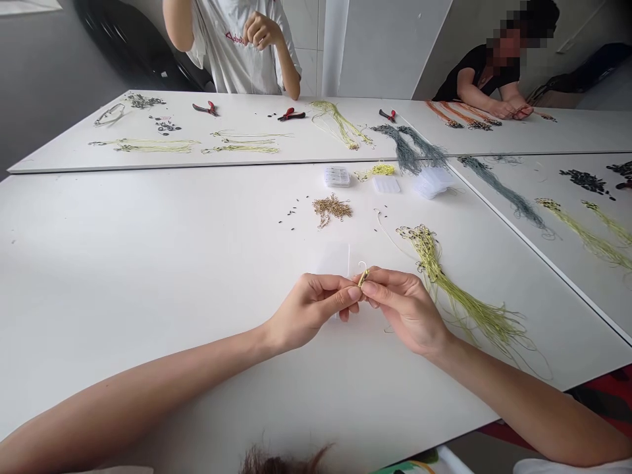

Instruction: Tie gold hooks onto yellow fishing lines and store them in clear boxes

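My left hand [320, 299] and my right hand [409, 306] meet above the table, thumbs and fingertips pinched together. Between them is a small fishing hook [363, 264] whose bright curved end sticks up, with yellow line and a dark bit at the fingertips. The fingers partly hide it. Below the hands, a clear plastic box [332, 258] lies on the white table, partly covered. To the right spreads a bundle of yellow-green fishing lines [457, 289] with dark hook ends at its top. A pile of gold-coloured small metal parts [332, 209] lies just beyond the box.
Farther off are clear cases [337, 177], stacked clear lids [433, 182], a yellow coil [384, 170] and grey-green lines [402, 146]. Red-handled pliers [291, 115] lie on the far table. One person stands opposite; another leans at the far right near orange lines [447, 116].
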A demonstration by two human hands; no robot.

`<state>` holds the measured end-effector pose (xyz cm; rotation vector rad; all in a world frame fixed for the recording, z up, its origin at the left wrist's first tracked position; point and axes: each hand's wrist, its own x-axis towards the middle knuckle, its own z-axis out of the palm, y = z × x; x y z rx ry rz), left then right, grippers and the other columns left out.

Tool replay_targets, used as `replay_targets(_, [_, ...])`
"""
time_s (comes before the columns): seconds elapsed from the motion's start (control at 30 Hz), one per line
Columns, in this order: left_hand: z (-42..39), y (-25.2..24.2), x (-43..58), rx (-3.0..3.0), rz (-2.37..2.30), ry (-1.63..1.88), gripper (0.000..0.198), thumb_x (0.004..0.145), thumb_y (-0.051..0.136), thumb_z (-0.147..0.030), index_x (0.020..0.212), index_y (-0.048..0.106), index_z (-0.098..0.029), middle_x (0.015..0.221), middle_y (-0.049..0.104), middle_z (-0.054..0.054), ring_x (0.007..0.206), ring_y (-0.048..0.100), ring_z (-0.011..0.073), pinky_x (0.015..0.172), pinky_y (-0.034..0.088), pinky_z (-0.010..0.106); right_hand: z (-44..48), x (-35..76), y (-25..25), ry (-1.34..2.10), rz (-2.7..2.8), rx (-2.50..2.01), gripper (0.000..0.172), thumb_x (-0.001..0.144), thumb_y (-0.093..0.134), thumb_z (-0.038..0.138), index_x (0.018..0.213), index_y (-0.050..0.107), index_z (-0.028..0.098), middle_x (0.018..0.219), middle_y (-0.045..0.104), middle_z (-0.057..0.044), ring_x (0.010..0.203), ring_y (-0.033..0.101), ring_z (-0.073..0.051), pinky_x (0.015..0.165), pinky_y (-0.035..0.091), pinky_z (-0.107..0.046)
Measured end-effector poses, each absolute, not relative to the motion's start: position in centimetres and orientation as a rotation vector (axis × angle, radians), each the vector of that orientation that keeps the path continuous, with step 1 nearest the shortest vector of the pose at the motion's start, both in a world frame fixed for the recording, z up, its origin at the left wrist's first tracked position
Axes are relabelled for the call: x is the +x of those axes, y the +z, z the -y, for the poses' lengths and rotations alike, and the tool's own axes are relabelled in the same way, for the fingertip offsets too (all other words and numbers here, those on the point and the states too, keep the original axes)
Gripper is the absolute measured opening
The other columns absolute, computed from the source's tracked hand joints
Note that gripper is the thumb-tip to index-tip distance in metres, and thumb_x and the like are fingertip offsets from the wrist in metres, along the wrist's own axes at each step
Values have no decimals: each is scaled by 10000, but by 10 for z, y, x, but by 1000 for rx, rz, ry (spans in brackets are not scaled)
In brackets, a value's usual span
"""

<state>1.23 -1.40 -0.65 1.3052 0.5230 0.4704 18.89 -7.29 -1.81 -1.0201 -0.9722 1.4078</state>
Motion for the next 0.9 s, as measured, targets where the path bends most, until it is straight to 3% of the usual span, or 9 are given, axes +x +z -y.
replay_targets(0.37, [14,-9,12,1310,-532,453,284,917,572,-351,805,689,-118,780,602,42,705,497,113,680,435,250,72,188,-22,1498,886,-984,78,816,700,274,757,728,230,787,635,-12,664,482,-138,692,408,-336])
replay_targets(0.53, [16,-10,13,1281,-543,463,248,918,576,-327,886,702,-115,818,625,49,725,525,114,734,457,268,73,187,-18,1506,903,-969,88,837,678,268,772,717,222,682,543,4,671,482,-146,703,417,-336])
replay_targets(0.67, [15,-11,13,1254,-562,435,240,900,602,-320,970,705,-115,880,657,70,763,567,130,778,479,292,71,192,-16,1418,876,-1030,72,830,679,303,832,721,245,752,575,-6,677,488,-149,722,447,-349])
replay_targets(0.77, [15,-13,13,1273,-588,383,235,882,622,-336,910,710,-120,852,666,65,743,580,134,751,486,285,69,196,-15,1341,876,-1067,62,821,686,300,816,718,247,894,639,-26,681,477,-135,764,449,-341])
replay_targets(0.9, [13,-14,12,1317,-607,289,256,870,630,-373,818,696,-131,804,654,45,707,592,130,716,483,276,67,201,-13,1369,847,-1049,69,819,688,291,780,696,234,863,638,-24,682,476,-134,748,448,-322])
